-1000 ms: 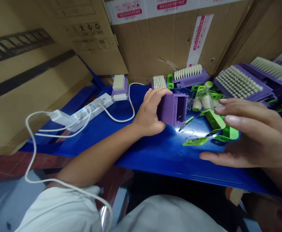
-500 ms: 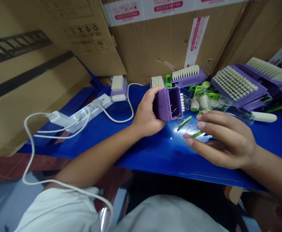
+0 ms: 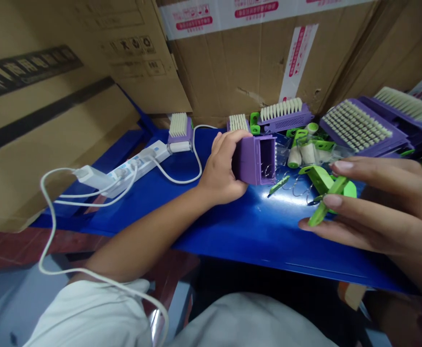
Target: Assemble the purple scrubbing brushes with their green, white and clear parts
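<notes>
My left hand (image 3: 221,169) is wrapped round a purple plastic brush body (image 3: 246,159), whose hollow end faces right. White bristles show on the body's far side. Thin wire coils (image 3: 297,185) run from its opening towards the right; their far end is unclear. A small green strip (image 3: 279,186) lies by the opening. My right hand (image 3: 380,205) pinches a similar green plastic strip (image 3: 327,205) between fingertips and thumb, apart from the brush body. Behind that strip, a larger green piece (image 3: 319,178) rests on the blue table (image 3: 239,226).
White-bristled purple brushes (image 3: 359,125) are piled at the right. Another brush (image 3: 286,115) lies at the back beside green-and-white handles (image 3: 307,153). A white power strip (image 3: 134,168) with looping cables stands left. Cardboard boxes (image 3: 232,72) wall off the back.
My right hand has closed on a green strip and lifted it, moving right. The brush body has turned slightly in my left hand, which stays in place.
</notes>
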Motion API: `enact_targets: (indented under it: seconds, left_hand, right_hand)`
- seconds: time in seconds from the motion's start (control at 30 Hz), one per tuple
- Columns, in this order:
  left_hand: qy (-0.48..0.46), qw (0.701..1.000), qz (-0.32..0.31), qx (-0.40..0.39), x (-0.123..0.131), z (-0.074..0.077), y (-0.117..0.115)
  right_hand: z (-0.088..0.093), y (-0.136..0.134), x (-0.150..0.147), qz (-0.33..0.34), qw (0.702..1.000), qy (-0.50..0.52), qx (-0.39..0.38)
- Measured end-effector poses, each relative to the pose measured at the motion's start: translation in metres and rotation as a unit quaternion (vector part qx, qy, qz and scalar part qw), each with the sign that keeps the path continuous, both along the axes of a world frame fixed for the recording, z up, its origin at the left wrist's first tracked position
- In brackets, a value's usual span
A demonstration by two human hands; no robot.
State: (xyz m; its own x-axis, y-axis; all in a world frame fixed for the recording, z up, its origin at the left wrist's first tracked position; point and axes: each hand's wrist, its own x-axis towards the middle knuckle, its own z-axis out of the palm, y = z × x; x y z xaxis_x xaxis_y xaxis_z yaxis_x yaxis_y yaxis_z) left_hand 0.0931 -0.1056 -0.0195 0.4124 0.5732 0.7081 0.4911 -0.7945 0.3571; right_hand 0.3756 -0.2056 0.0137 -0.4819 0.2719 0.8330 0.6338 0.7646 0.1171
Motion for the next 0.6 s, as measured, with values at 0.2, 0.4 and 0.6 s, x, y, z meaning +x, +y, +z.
enact_targets:
  seconds: [0.2, 0.4, 0.6]
  left_hand:
    - [0.009, 1.000, -0.025, 0.005, 0.001, -0.002, 0.001]
    - [0.024, 0.999, -0.030, 0.009, 0.001, -0.002, 0.000]
    - [0.026, 0.998, -0.050, 0.019, 0.001, -0.003, 0.000]
  right_hand:
    - [0.003, 0.019, 0.006, 0.058, 0.996, -0.039, 0.048]
    - [0.001, 0.016, 0.005, 0.059, 0.996, -0.040, 0.044]
    - [-0.004, 0.019, 0.004, 0.077, 0.996, -0.024, 0.031]
